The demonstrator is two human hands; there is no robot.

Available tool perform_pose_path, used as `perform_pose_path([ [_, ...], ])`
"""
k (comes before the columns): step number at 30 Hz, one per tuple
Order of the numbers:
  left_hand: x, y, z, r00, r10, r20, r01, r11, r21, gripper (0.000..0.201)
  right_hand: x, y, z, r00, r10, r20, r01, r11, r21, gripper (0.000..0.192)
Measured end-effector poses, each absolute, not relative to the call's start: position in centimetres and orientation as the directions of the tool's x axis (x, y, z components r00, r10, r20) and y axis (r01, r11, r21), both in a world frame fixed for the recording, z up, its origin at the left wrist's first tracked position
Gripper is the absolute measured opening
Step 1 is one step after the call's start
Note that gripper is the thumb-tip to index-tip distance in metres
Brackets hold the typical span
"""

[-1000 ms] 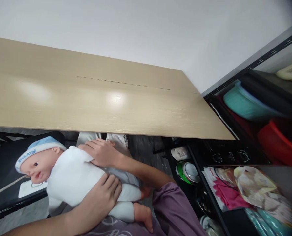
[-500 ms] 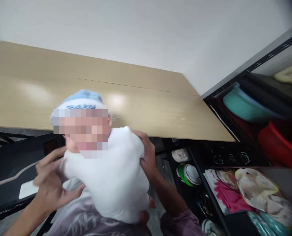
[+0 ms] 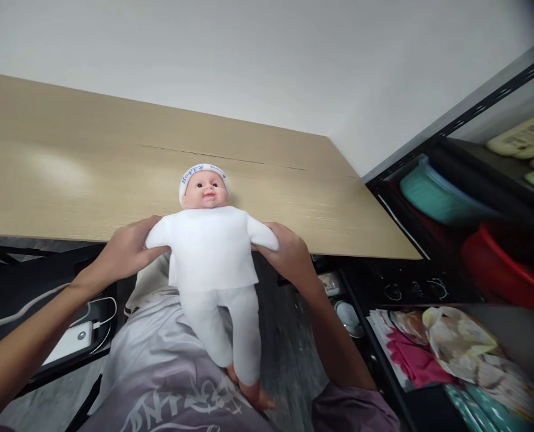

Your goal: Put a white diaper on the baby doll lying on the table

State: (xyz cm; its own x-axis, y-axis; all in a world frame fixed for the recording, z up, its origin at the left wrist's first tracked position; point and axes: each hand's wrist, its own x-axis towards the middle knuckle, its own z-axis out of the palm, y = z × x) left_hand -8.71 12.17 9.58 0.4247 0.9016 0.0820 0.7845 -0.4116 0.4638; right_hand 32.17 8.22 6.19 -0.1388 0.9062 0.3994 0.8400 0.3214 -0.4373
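A baby doll (image 3: 215,252) in a white top and white trousers lies on its back, facing up. Its head, in a white hat with blue lettering, rests over the table; its legs hang past the front edge toward my lap, bare feet showing. My left hand (image 3: 134,246) is closed round the doll's sleeved arm at the left of the picture. Round the other sleeve, my right hand (image 3: 287,249) is closed too, so both arms are spread outward.
The wooden table (image 3: 91,132) reaches back to a white wall. At right, black shelves hold a teal basin (image 3: 442,192), a red basin (image 3: 501,264) and bagged items (image 3: 465,342). Lower left, a white power bank (image 3: 71,341) with cables sits on a black chair (image 3: 19,294).
The doll was held higher and nearer, tilted, over the table's edge. It has gone down and away from me, now face up, and my left hand has closed on its arm.
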Motion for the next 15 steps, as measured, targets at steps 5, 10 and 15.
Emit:
perform_pose_path([
  [5, -9.0, 13.6, 9.2, 0.428, 0.899, 0.091, 0.861, -0.436, 0.263, 0.066, 32.3, 9.5, 3.9, -0.101, 0.922, 0.373, 0.810, 0.294, -0.508, 0.033],
  [10, -9.2, 16.0, 8.7, 0.330, 0.939, 0.097, 0.930, -0.341, 0.139, 0.069, 32.2, 12.8, 2.4, -0.053, 0.912, 0.408, 0.821, 0.273, -0.502, 0.046],
  [15, -9.4, 20.8, 7.2, 0.260, 0.957, 0.128, 0.953, -0.276, 0.122, 0.064, 32.1, 16.9, 1.5, -0.049, 0.913, 0.405, 0.860, 0.245, -0.448, 0.055],
])
